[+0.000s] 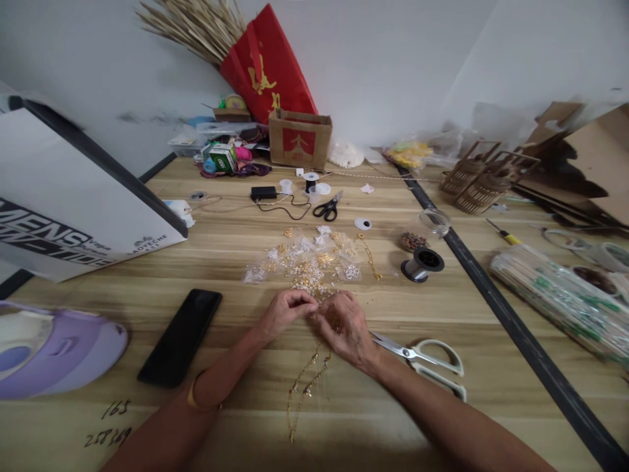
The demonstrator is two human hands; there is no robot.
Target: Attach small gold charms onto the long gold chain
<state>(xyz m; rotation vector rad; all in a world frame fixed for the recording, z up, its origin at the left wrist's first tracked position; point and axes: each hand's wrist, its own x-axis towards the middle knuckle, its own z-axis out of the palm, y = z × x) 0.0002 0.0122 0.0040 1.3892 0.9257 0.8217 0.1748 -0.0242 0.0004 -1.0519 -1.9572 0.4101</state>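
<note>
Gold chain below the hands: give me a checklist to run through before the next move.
1. Left hand and right hand together at the fingertips: ok.
2. Small piece secure between the fingertips: cannot tell, too small and partly hidden.
3. Gold chain apart from the white-handled scissors: ok.
4. Scissor tips well away from the right wrist: not ok, they lie close beside it.
5. Loose pieces sorted: not ok, gold and clear ones lie mixed.
6. Phone apart from the chain: ok.

place: jewellery-craft workspace | signs: wooden table, small gold and clear pieces, wire spool, white-handled scissors
</note>
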